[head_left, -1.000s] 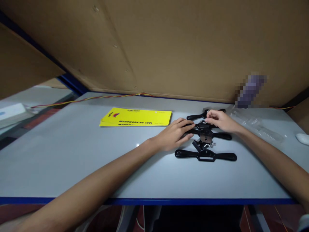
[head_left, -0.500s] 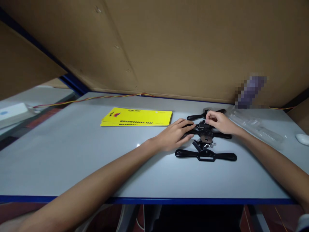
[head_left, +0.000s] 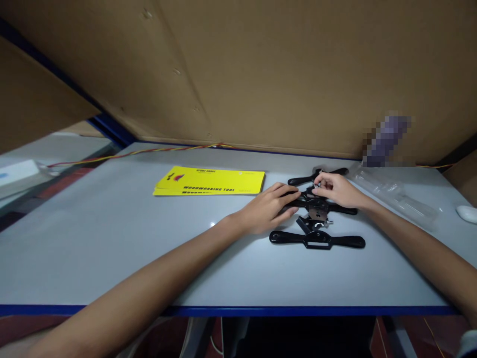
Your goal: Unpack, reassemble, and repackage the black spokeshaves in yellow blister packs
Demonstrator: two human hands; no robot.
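Several black spokeshaves lie in a row on the table. Closest to me is a bare spokeshave body [head_left: 318, 239] with an open slot. Behind it sit a loose black cap piece [head_left: 306, 224], a silver screw [head_left: 329, 222] and a flat metal blade [head_left: 318, 213]. My left hand [head_left: 270, 209] rests with its fingers over the left handles of the middle spokeshaves, holding them down. Over the centre of one of them, my right hand [head_left: 337, 190] pinches at a small screw, mostly hidden by the fingertips. Beyond it is the farthest spokeshave [head_left: 300, 181].
Yellow printed cards [head_left: 210, 181] are stacked left of the spokeshaves. Clear plastic packaging [head_left: 397, 196] lies to the right, with a white object [head_left: 466, 214] at the far right. A red-yellow cable [head_left: 149, 150] runs along the back by the cardboard wall [head_left: 261, 74].
My right hand's fingertips have shifted slightly left and turned over the spokeshave's centre. The left hand stays on the handles.
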